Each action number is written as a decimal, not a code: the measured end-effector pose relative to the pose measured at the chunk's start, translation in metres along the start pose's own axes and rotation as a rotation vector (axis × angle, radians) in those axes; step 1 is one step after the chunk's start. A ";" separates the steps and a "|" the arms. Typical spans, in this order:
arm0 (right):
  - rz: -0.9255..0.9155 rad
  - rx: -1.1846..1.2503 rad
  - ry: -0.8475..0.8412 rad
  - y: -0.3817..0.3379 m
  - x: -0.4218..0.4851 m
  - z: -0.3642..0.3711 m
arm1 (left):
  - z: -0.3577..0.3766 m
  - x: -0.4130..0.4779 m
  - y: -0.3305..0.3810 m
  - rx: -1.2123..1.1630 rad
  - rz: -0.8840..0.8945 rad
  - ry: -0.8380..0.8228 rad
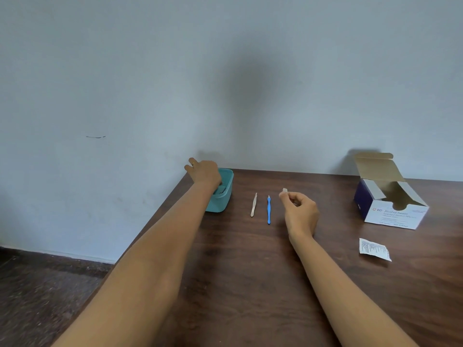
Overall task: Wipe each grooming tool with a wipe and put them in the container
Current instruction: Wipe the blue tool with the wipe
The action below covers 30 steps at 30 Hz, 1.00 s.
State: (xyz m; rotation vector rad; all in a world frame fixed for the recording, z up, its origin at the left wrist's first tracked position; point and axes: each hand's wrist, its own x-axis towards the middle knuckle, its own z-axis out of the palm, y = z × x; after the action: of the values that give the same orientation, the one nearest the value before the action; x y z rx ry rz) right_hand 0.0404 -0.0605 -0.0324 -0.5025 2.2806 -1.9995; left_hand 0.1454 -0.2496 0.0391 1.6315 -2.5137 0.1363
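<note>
Now the two grooming tools on the desk [250, 284] lie side by side just to the left of the right grip [300, 211]. Both have the long axis running from the person toward the wall. The blue tool [268, 210] is the nearer one to this grip, and its thin tip points to the wall. The beige tool [254, 205] lies beyond it, with the far end leaning a little to the right.

The right grip pinches a small white wipe [284, 190] between thumb and forefinger, and the other fingers are curled.

The left grip [204, 172] is stretched far forward, back of the hand up, over the teal container [224, 199]. Its fingers bend down into the container, but I cannot tell if they hold something.

Well to the right of the right grip stands an open box of alcohol swabs [390, 211]. Nearer to the person a torn sachet [374, 249] lies flat.
</note>
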 end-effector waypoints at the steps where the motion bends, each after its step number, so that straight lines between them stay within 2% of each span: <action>1: -0.001 0.039 -0.002 0.000 0.000 -0.001 | -0.006 0.000 0.002 -0.018 0.008 0.018; 5: 0.028 0.197 0.010 -0.002 -0.002 -0.003 | -0.037 -0.009 0.024 -0.111 0.098 0.150; 7: 0.050 0.304 0.018 -0.003 -0.002 -0.005 | -0.048 -0.026 0.041 -0.188 0.177 0.164; 11: 0.064 0.513 0.050 -0.006 -0.002 -0.009 | -0.045 -0.072 0.075 -0.300 0.296 0.082; 15: 0.089 0.678 0.109 -0.005 0.001 -0.016 | -0.020 -0.110 0.099 -0.332 0.297 -0.080; 19: 0.116 0.690 0.159 -0.005 0.002 -0.020 | 0.005 -0.131 0.110 -0.253 0.292 -0.141; 26: 0.095 0.686 0.193 -0.001 0.006 -0.016 | 0.022 -0.135 0.109 -0.231 0.207 -0.110; 30: 0.094 0.701 0.200 0.001 0.008 -0.014 | 0.021 -0.134 0.109 -0.179 0.215 -0.099</action>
State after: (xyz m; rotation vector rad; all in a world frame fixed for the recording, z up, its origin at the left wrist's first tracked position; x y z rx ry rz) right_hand 0.0290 -0.0497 -0.0297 -0.1319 1.4661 -2.6734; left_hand 0.0983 -0.0873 -0.0036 1.3303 -2.6808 -0.1464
